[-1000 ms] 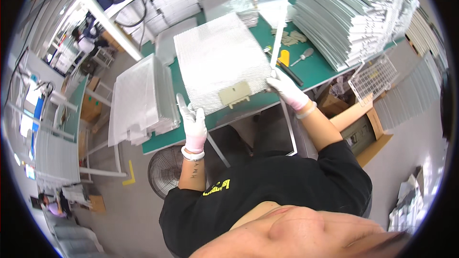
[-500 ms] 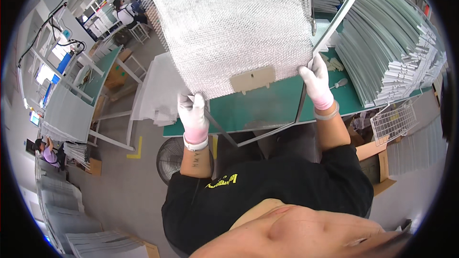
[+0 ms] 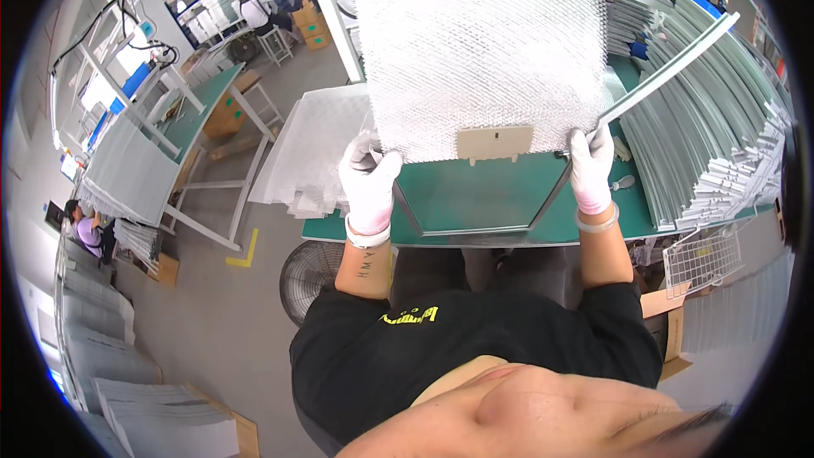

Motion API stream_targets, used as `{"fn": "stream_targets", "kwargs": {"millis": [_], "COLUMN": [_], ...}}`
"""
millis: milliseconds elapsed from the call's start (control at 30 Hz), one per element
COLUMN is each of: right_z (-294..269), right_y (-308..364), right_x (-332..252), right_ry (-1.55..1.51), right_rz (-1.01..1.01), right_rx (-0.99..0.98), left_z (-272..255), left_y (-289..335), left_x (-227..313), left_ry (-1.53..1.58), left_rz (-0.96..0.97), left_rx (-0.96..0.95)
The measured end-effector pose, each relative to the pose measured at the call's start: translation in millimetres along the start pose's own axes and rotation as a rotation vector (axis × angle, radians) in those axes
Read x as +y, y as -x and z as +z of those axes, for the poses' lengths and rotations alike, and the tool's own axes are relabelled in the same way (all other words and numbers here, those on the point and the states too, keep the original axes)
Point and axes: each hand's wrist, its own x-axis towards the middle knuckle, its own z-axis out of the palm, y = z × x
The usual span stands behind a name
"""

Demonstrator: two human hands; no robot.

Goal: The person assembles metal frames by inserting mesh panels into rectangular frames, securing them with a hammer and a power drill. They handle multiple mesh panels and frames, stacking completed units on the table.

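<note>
A silvery expanded metal mesh sheet [image 3: 483, 42] stands raised in front of me, a beige rectangular plate [image 3: 494, 143] at its lower edge. My left hand [image 3: 369, 182], in a white glove, is closed at the sheet's lower left corner. My right hand [image 3: 591, 170], gloved too, pinches the lower right corner. A slim grey metal frame [image 3: 475, 231] shows below the sheet, its near side along the table's front edge; the sheet hides its far part. From beside my right hand a pale metal bar [image 3: 670, 70] slants up to the right; whether it belongs to the frame I cannot tell.
The green table [image 3: 318, 227] holds stacked mesh sheets [image 3: 318, 131] at left, a pile of long pale strips [image 3: 704, 119] at right and a pale-handled screwdriver [image 3: 623, 183]. A wire basket [image 3: 702, 263] hangs at front right. A fan [image 3: 312, 282] stands below. Two people work farther left.
The frame's near end has swung from a slant into line with the table's front edge. The mesh sheet and both hands have shifted right in view; the pale bar now leans farther right.
</note>
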Motion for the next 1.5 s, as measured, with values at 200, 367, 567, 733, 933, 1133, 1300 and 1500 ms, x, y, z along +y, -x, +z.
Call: {"fn": "stream_targets", "kwargs": {"millis": [200, 367, 567, 733, 933, 1133, 1300, 1500], "right_z": [3.0, 8.9, 1.2, -16.0, -20.4, -21.4, -26.3, -19.9], "right_y": [19.3, 11.5, 2.0, -2.5, -7.4, -3.7, 2.7, 4.3], "right_x": [5.5, 6.0, 3.8, 5.4, 1.3, 5.0, 20.3, 15.5], "right_ry": [-0.12, -0.117, -0.153, -0.138, -0.08, -0.044, -0.047, -0.081], "right_rz": [0.031, -0.039, -0.084, -0.079, -0.149, -0.127, -0.087, -0.059], "right_rx": [-0.078, -0.058, -0.036, -0.022, 0.026, 0.047, 0.058, 0.032], "left_z": [-9.0, -7.2, 4.3, 18.7, 32.7, 31.3, 37.0, 29.4], "left_y": [18.6, 18.9, -15.2, -14.5, -28.1, -35.0, -30.7, -29.6], "left_x": [11.1, 20.1, 6.6, -2.5, -27.2, -44.0, -44.4, -46.8], "left_ry": [0.007, -0.116, 0.021, -0.021, 0.091, 0.137, 0.043, 0.031], "left_rz": [-0.04, 0.057, 0.191, 0.011, 0.116, 0.12, 0.093, 0.063], "left_rx": [-0.148, -0.201, -0.242, -0.241, -0.247, -0.268, -0.269, -0.25]}}
